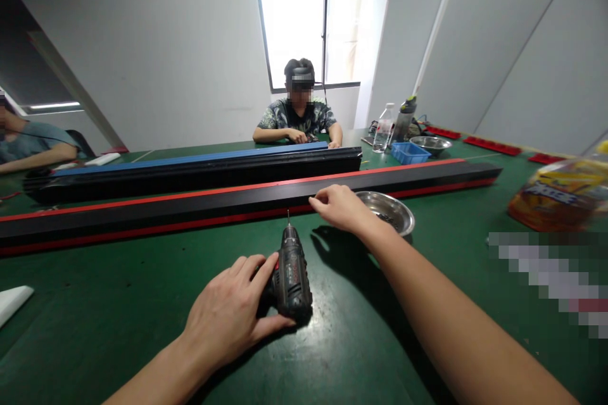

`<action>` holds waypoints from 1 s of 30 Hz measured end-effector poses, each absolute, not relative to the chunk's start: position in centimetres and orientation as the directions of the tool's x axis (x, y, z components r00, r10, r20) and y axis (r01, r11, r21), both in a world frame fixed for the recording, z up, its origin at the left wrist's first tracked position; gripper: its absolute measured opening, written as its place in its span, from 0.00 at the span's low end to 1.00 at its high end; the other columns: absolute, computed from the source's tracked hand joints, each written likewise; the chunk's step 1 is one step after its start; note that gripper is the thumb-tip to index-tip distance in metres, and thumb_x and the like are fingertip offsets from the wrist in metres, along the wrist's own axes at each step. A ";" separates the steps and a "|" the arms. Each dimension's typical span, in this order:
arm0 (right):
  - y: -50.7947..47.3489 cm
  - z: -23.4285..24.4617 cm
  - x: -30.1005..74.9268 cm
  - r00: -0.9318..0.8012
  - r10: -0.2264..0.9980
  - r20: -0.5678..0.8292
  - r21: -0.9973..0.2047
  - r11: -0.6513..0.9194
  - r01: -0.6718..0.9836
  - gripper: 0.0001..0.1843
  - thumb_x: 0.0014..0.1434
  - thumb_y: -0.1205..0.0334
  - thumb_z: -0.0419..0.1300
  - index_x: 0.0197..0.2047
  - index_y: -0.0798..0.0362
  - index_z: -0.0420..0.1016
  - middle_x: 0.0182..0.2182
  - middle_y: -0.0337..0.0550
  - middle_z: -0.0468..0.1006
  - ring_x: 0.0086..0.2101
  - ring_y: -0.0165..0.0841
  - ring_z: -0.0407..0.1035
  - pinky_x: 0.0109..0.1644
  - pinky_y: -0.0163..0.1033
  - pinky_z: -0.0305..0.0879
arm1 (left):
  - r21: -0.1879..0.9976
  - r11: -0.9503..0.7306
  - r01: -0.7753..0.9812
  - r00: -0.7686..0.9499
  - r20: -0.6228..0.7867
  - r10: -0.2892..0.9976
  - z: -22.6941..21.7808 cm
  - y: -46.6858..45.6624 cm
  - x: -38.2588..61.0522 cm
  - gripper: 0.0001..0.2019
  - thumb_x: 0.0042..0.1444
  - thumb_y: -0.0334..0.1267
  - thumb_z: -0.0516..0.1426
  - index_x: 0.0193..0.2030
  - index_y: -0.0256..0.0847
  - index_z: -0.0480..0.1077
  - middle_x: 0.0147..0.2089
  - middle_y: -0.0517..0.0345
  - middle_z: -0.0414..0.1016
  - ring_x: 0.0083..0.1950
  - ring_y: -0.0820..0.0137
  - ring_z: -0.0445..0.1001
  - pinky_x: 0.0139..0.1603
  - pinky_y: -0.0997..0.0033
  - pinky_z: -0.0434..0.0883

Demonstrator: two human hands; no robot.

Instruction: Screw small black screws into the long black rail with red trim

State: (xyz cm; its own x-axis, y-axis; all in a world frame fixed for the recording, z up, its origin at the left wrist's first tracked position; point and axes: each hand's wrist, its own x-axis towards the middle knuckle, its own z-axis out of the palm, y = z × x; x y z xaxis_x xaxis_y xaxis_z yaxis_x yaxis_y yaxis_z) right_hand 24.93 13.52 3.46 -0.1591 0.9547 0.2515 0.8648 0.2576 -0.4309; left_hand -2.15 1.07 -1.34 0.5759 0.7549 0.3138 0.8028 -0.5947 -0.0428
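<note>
My left hand is closed around the grip of a black cordless drill, whose thin bit points away from me toward a long bar. That bar is black with red edges and lies across the table. Just in front of the bar's near side, my right hand is raised with thumb and fingertips pinched together; whatever may be between them is too small to make out. Partly behind my right wrist stands a round metal bowl with small dark pieces in it.
Beyond the bar lies a black and blue bar. A co-worker sits across the green table, another person at far left. A blue basket, a water bottle and a second bowl stand back right; a bottle of orange liquid is at right.
</note>
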 end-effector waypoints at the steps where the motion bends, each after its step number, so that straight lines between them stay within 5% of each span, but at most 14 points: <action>1: 13.6 4.2 25.7 -0.124 0.960 0.252 -0.401 0.220 0.889 0.20 0.69 0.53 0.58 0.34 0.53 0.87 0.34 0.53 0.86 0.37 0.43 0.79 0.45 0.39 0.68 | -0.040 -0.597 0.801 0.577 0.316 0.753 -1.3 1.1 -2.2 0.42 0.57 0.66 0.65 0.71 0.42 0.65 0.59 0.44 0.77 0.55 0.51 0.78 0.54 0.54 0.79; 7: 13.9 6.3 31.0 0.065 0.993 0.096 -0.265 -0.038 0.963 0.24 0.68 0.47 0.59 0.31 0.55 0.85 0.31 0.59 0.84 0.36 0.45 0.80 0.42 0.42 0.68 | -0.022 -0.609 0.793 0.584 0.313 0.749 -1.2 1.1 -2.1 0.42 0.57 0.65 0.66 0.70 0.40 0.66 0.57 0.44 0.77 0.54 0.53 0.78 0.53 0.55 0.79; 15: 13.5 6.5 34.0 0.223 0.895 -0.385 -0.174 -0.308 0.935 0.24 0.65 0.46 0.63 0.27 0.55 0.83 0.26 0.53 0.82 0.29 0.42 0.79 0.36 0.41 0.70 | -0.070 -0.616 0.785 0.605 0.303 0.737 -1.6 1.5 -2.3 0.46 0.55 0.67 0.67 0.70 0.35 0.65 0.57 0.44 0.77 0.53 0.53 0.78 0.53 0.53 0.79; 23: 13.7 4.9 34.0 0.201 0.968 -0.152 -0.124 -0.221 0.967 0.09 0.56 0.58 0.71 0.40 0.52 0.87 0.40 0.56 0.85 0.39 0.45 0.81 0.42 0.43 0.73 | -0.085 -0.626 0.775 0.617 0.315 0.721 -1.6 1.3 -2.4 0.45 0.56 0.67 0.66 0.70 0.37 0.64 0.56 0.45 0.77 0.52 0.54 0.78 0.52 0.55 0.79; 30: 14.2 2.7 33.7 0.178 0.974 -0.143 -0.123 -0.196 0.973 0.08 0.55 0.65 0.70 0.40 0.52 0.88 0.41 0.58 0.86 0.40 0.45 0.82 0.43 0.42 0.74 | -0.077 -0.631 0.772 0.617 0.332 0.714 -1.7 1.5 -2.4 0.44 0.58 0.66 0.65 0.71 0.38 0.63 0.58 0.43 0.76 0.53 0.52 0.78 0.53 0.54 0.79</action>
